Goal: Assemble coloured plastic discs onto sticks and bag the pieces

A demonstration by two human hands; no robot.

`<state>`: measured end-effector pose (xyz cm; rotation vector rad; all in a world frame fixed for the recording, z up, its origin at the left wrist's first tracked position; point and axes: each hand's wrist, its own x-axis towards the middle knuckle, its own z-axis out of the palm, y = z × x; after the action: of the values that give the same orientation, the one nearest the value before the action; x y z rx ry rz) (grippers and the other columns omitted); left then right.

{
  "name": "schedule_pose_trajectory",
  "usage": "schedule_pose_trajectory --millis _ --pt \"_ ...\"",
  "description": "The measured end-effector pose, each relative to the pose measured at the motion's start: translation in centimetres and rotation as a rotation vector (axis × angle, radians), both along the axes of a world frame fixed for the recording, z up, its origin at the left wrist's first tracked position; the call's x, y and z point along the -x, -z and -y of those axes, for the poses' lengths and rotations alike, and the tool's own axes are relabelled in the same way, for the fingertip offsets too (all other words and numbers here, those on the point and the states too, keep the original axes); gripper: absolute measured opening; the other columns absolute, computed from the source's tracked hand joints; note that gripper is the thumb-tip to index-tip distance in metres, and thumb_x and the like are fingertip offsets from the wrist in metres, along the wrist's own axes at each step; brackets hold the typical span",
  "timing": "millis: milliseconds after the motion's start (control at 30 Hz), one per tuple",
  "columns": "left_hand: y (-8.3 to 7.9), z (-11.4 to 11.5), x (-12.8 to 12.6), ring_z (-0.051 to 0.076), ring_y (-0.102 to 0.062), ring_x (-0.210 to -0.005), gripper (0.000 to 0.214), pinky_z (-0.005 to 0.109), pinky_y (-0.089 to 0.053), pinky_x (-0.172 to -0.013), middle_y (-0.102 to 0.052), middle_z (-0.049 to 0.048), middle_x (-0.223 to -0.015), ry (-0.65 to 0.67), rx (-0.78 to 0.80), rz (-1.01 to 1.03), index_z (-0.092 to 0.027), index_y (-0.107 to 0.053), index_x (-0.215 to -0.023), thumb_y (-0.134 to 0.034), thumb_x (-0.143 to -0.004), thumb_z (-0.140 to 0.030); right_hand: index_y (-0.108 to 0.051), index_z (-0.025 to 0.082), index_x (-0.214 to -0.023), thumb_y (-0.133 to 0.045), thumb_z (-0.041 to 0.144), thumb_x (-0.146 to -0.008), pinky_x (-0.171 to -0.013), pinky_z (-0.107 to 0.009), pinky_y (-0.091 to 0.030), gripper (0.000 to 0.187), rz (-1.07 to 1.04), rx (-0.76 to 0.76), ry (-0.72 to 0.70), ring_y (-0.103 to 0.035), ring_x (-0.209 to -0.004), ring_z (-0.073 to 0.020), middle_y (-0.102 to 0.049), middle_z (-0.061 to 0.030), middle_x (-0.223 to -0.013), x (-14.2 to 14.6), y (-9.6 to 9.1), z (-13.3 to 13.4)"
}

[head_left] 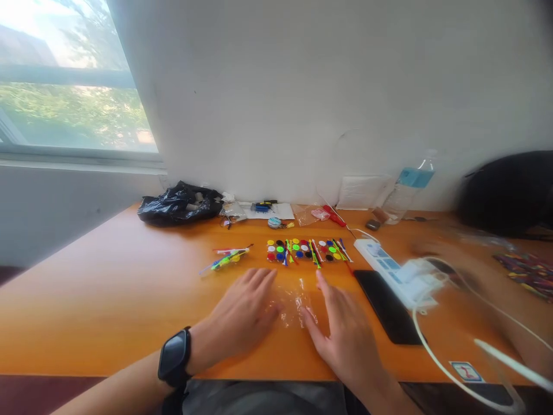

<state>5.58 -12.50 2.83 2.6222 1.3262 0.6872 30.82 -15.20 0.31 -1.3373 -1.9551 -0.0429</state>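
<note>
My left hand (244, 314) lies flat on the orange table (108, 311), fingers spread, a black watch on its wrist. My right hand (343, 334) rests beside it, fingers apart. Between them lies a clear plastic bag (294, 302), and both hands touch its edges. Just beyond the hands sits a row of coloured round discs and thin sticks (306, 251). A smaller bunch of coloured sticks (227, 257) lies to the left of that row.
A black phone (386, 305) and a white power strip (395, 271) with cables lie right of my hands. A black plastic bag (179, 203), small tools, a water bottle (406, 193) and a dark bag (510, 193) line the wall. Another person's blurred arm (496, 288) reaches in at right.
</note>
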Motion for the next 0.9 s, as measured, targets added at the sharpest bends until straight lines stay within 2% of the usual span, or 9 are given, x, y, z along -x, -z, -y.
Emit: schedule_pose_trajectory --millis 67,133,200,233,367,500,633,833,900 --pt "1.2 1.5 -0.4 0.041 -0.035 -0.153 0.072 0.06 -0.04 -0.12 -0.037 0.0198 -0.167 0.037 0.013 -0.058 -0.016 -0.033 -0.163 -0.051 -0.103 -0.053 -0.044 0.023 -0.159 -0.061 0.033 -0.1 -0.108 -0.053 -0.053 0.063 0.105 -0.066 -0.11 -0.062 -0.13 -0.0357 -0.066 -0.0149 -0.139 0.7 -0.4 0.6" --pt "2.2 2.4 -0.5 0.041 -0.024 -0.159 0.079 0.062 -0.034 -0.124 -0.027 0.0177 -0.172 0.055 0.035 -0.075 -0.019 -0.021 -0.168 -0.05 -0.104 -0.054 -0.032 0.022 -0.167 -0.06 0.041 -0.101 -0.12 -0.054 -0.043 0.074 0.175 0.035 -0.224 -0.046 -0.147 -0.0372 -0.051 -0.0134 -0.159 1.9 -1.0 0.9" --pt "3.0 2.8 -0.6 0.04 -0.02 -0.16 0.083 0.063 -0.028 -0.127 -0.022 0.0158 -0.173 0.09 0.061 -0.091 -0.021 -0.012 -0.17 -0.052 -0.104 -0.052 -0.017 0.019 -0.171 -0.061 0.059 -0.096 -0.128 -0.055 -0.032 0.096 0.24 0.201 -0.371 -0.029 -0.157 -0.0394 -0.033 -0.0116 -0.171 3.3 -1.3 0.9" --pt "3.2 2.9 -0.6 0.039 -0.019 -0.161 0.084 0.064 -0.024 -0.129 -0.021 0.0147 -0.174 0.109 0.067 -0.1 -0.022 -0.01 -0.17 -0.053 -0.103 -0.048 -0.013 0.019 -0.171 -0.06 0.065 -0.096 -0.13 -0.056 -0.028 0.1 0.251 0.273 -0.406 -0.023 -0.16 -0.039 -0.026 -0.0104 -0.173 4.1 -1.3 0.7" --pt "3.4 3.0 -0.7 0.039 -0.018 -0.161 0.086 0.068 -0.016 -0.13 -0.021 0.0131 -0.174 0.153 0.066 -0.115 -0.026 -0.011 -0.171 -0.058 -0.099 -0.039 -0.01 0.018 -0.171 -0.047 0.066 -0.102 -0.133 -0.054 -0.021 0.092 0.264 0.471 -0.458 -0.013 -0.163 -0.0345 -0.012 -0.0091 -0.175 6.4 -0.4 -0.3" --pt "3.4 3.1 -0.5 0.04 -0.022 -0.16 0.086 0.068 -0.018 -0.13 -0.024 0.0111 -0.174 0.129 0.062 -0.068 -0.03 -0.019 -0.169 -0.062 -0.095 -0.041 -0.007 0.015 -0.17 -0.044 0.066 -0.103 -0.133 -0.054 -0.018 0.092 0.245 0.516 -0.427 -0.007 -0.163 -0.0344 -0.006 -0.0108 -0.175 6.9 0.7 -0.7" --pt "3.6 3.1 -0.2 0.037 -0.024 -0.16 0.083 0.062 -0.025 -0.129 -0.025 0.0071 -0.174 0.094 0.046 -0.04 -0.034 -0.02 -0.169 -0.061 -0.097 -0.044 -0.01 0.013 -0.17 -0.038 0.065 -0.105 -0.133 -0.053 -0.021 0.088 0.235 0.492 -0.327 -0.011 -0.163 -0.0328 -0.009 -0.0116 -0.175 6.0 1.5 -0.5" --pt "4.2 3.1 1.8 0.036 -0.026 -0.159 0.087 0.054 -0.03 -0.128 -0.023 0.0099 -0.174 0.001 0.023 -0.096 -0.027 -0.013 -0.171 -0.052 -0.101 -0.061 -0.016 0.018 -0.17 -0.038 0.057 -0.108 -0.132 -0.056 -0.022 0.076 0.278 0.39 -0.259 -0.019 -0.162 -0.0318 -0.016 -0.009 -0.174 4.3 2.9 -0.4" --pt "4.4 3.0 3.0 0.034 -0.028 -0.159 0.082 0.052 -0.029 -0.129 -0.025 0.01 -0.173 -0.028 0.021 -0.127 -0.025 -0.012 -0.17 -0.047 -0.104 -0.059 -0.016 0.02 -0.17 -0.042 0.056 -0.107 -0.132 -0.056 -0.023 0.077 0.284 0.364 -0.262 -0.02 -0.162 -0.0324 -0.017 -0.0081 -0.174 4.0 3.2 -0.3"
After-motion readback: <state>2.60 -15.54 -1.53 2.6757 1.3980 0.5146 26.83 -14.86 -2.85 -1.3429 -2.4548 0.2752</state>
